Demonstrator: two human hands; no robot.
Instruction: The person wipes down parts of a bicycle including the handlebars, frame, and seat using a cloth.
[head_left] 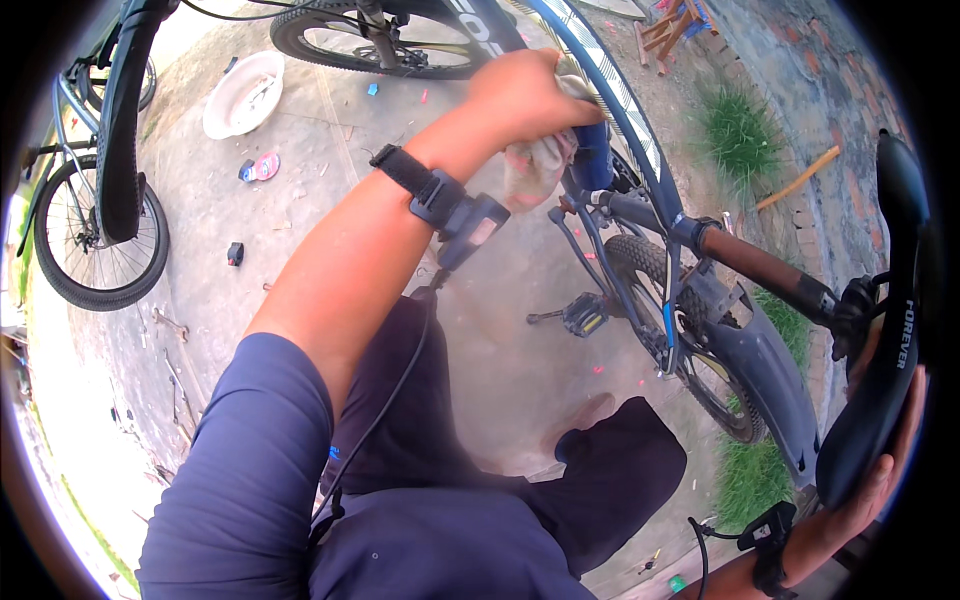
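My left hand [530,95] is closed on a pale, stained cloth [540,170], pressing it against the blue and white frame tube of a bicycle [640,150]. Part of the cloth hangs below the fingers, beside a dark blue section of the frame [593,157]. At the far right, my right hand [880,485] grips the side of the black saddle [890,350]; some of its fingers are hidden behind it. From the saddle a brown, rusty-looking seat post [765,262] runs down to the frame. The pedal [585,315] and rear wheel [730,390] lie below.
A second bicycle [100,230] stands at the left. A pale basin [243,95], a pink and blue item [260,168], a small black object [235,254] and a wrench [170,325] lie on the concrete. Grass [740,130] grows along the wall at the right.
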